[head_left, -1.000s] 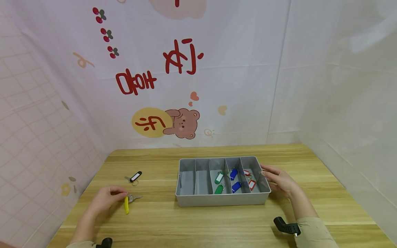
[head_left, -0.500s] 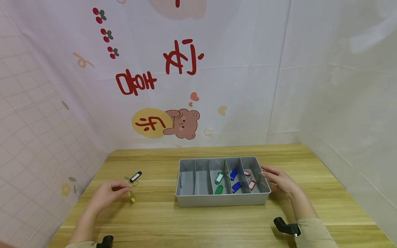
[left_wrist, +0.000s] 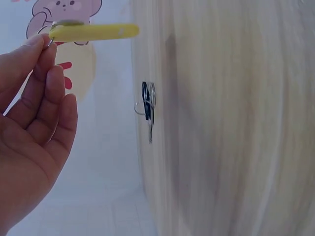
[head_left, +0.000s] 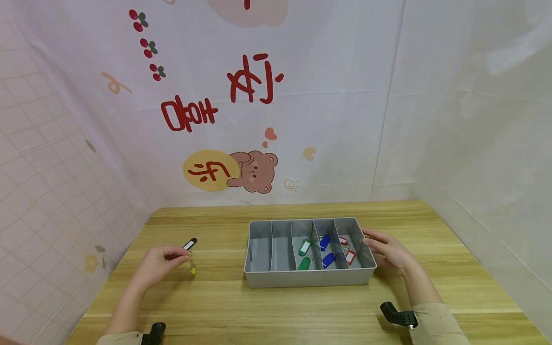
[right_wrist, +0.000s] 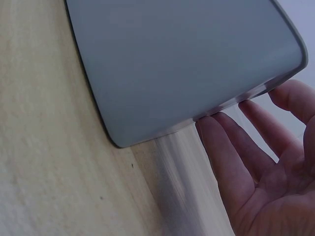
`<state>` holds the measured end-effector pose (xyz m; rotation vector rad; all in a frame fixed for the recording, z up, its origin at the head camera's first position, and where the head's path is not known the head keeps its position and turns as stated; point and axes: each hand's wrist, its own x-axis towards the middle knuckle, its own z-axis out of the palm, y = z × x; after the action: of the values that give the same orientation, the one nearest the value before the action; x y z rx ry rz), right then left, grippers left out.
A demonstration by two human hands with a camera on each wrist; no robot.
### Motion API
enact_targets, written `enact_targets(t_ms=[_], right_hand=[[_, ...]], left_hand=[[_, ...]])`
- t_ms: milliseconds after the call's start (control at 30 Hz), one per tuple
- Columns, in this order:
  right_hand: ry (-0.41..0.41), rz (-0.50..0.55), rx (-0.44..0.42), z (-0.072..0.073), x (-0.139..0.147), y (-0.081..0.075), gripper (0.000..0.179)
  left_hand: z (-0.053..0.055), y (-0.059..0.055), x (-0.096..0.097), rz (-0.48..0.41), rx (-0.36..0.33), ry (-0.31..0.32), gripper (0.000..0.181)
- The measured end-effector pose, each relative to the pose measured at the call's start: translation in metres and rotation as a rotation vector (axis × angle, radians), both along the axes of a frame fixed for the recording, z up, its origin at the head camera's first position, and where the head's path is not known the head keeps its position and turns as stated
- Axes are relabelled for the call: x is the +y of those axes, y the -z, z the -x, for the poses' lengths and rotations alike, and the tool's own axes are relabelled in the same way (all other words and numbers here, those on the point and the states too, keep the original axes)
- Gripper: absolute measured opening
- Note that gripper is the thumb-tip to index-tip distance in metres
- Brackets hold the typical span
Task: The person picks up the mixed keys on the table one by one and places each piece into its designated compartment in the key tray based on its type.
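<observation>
My left hand (head_left: 157,268) pinches the ring of a yellow key tag (left_wrist: 96,32) between thumb and fingertips. The tag hangs above the table, left of the grey tray. Behind it on the wood lies a black key tag (head_left: 189,244) with a white label; its ring and key show in the left wrist view. My right hand (head_left: 390,250) rests its fingertips against the right end wall of the grey divided tray (head_left: 310,279), fingers fairly straight. Green key tags (head_left: 304,247) lie in the middle compartment, blue key tags (head_left: 328,260) right of them, red key tags (head_left: 350,257) in the rightmost.
The wooden table (head_left: 276,316) runs back to a printed white curtain (head_left: 336,120), with more curtain at both sides. Thin dividers (head_left: 271,247) split the tray; its two left compartments hold no tags. A black strap mount (head_left: 398,315) sits on the right wrist.
My left hand has lifted the yellow key tag off the wood and carried it slightly right and away from me, close to the black tag. Right hand and tray have stayed in place.
</observation>
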<state>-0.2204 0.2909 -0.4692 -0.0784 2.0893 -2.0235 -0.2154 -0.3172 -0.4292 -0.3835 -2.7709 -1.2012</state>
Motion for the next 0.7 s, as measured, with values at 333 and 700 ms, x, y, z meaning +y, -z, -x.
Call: enact_targets(t_ms=[333,700], right_hand=[[0.0,0.004,0.002,-0.001,-0.001,-0.001,0.061],[0.003,0.0,0.0,-0.001,-0.001,-0.002,0.062]], left_hand=[[0.006,0.0,0.012,0.0,0.028,0.004,0.011],[0.012,-0.005,0.029,-0.022,0.061,0.033,0.01]])
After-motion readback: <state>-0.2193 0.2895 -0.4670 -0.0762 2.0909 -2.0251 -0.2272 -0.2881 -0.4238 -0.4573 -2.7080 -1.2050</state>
